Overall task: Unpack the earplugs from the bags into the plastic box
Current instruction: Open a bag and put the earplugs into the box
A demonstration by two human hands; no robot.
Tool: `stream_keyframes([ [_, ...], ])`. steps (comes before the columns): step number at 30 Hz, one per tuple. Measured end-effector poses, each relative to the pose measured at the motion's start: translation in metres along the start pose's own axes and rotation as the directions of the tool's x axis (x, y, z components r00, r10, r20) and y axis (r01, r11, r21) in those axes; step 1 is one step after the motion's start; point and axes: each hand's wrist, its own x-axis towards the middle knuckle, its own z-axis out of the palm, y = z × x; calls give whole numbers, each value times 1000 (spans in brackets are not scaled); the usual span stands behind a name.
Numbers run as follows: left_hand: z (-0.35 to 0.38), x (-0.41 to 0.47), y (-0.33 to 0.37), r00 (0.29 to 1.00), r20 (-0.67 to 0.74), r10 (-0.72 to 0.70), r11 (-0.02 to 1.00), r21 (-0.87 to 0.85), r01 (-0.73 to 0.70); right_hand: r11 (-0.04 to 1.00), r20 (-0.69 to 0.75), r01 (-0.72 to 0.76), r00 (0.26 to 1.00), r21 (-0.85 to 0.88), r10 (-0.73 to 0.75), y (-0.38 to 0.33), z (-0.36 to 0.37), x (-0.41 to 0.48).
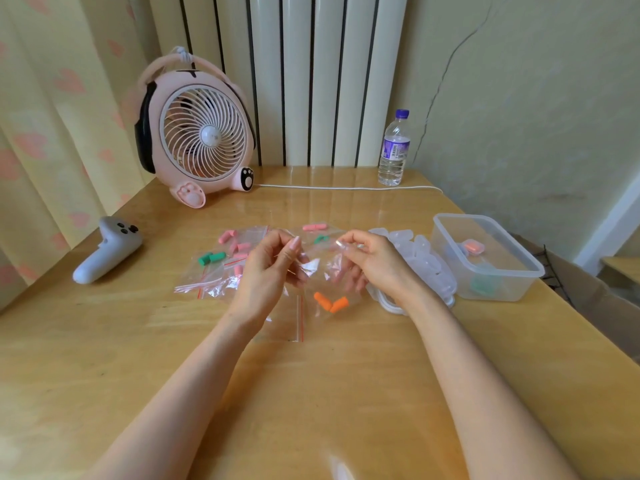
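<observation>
Both hands hold one small clear zip bag (320, 271) above the table. My left hand (268, 268) pinches its left upper edge and my right hand (369, 259) pinches the right upper edge. Two orange earplugs (330, 302) hang in the bag's bottom. Behind my hands lie several more clear bags with pink earplugs (239, 245) and green earplugs (211, 258). The clear plastic box (485, 256) stands at the right and holds an orange earplug case and something green.
A pile of small clear cases (420, 252) lies between my right hand and the box. An empty bag (289, 322) lies under my left wrist. A white controller (107, 249) lies at the left, with a pink fan (201, 133), its white cable and a water bottle (394, 148) at the back.
</observation>
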Motion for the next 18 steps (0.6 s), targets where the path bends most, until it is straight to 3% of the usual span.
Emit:
stream_keyframes([
  [3,-5,4,-6,986,-120,-118,992,-50,112,1000,65,-30,997,-7,31,-1,0,0],
  [9,-3,3,-15,961,-99,-258,964,34,262,997,-20,-66,998,-37,65,2,-5,0],
  [12,-4,3,-19,957,-139,-256,946,166,277,996,-55,-82,995,36,84,1,-9,0],
  [18,0,1,-15,923,-28,-384,921,59,385,971,-53,-39,997,237,53,-5,-14,-5],
])
